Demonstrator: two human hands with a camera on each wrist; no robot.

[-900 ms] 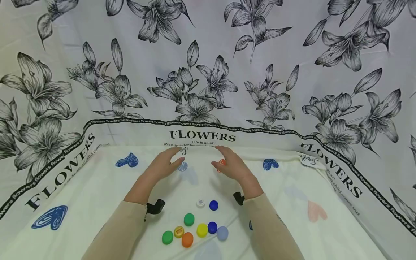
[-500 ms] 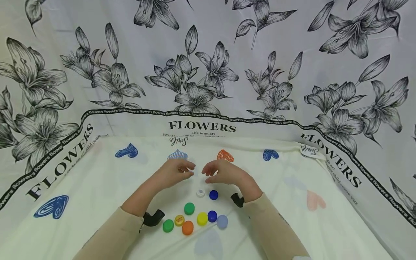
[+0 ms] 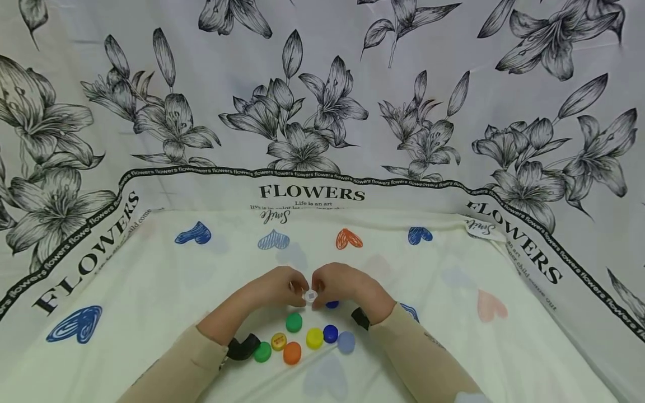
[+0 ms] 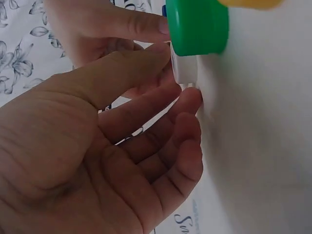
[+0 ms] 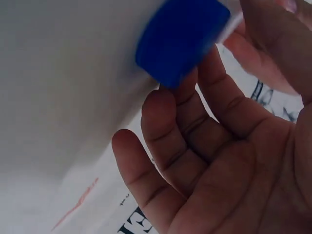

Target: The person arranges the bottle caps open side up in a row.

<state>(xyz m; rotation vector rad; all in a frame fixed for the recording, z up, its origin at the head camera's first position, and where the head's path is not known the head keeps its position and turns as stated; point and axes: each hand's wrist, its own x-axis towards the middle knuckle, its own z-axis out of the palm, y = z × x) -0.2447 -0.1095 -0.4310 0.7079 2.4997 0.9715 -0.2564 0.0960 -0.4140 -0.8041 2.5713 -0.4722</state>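
A small white bottle cap point(image 3: 311, 296) sits between the fingertips of both hands in the head view. My left hand point(image 3: 279, 286) pinches it from the left, thumb and curled fingers at its edge. From the right, my right hand point(image 3: 344, 284) grips the same cap; in its wrist view that contact is mostly hidden. A dark blue cap point(image 3: 332, 305) lies just under the right fingers and looms large as a blue cap point(image 5: 183, 41) in the right wrist view. Nearest to the left hand is a green cap point(image 3: 294, 322), which partly covers the white cap point(image 4: 185, 69) in the left wrist view.
Closer to the body lie another green cap point(image 3: 262, 352), a gold cap point(image 3: 279, 341), an orange cap point(image 3: 292, 353), a yellow cap point(image 3: 314, 338), a second dark blue cap point(image 3: 330, 334) and a pale blue cap point(image 3: 346, 342). They rest on a heart-printed cloth point(image 3: 428, 358) before a flowered curtain point(image 3: 322, 157).
Both hands have come down and inward from above the cloth. Their fingers have closed in on the white cap, which earlier lay untouched.
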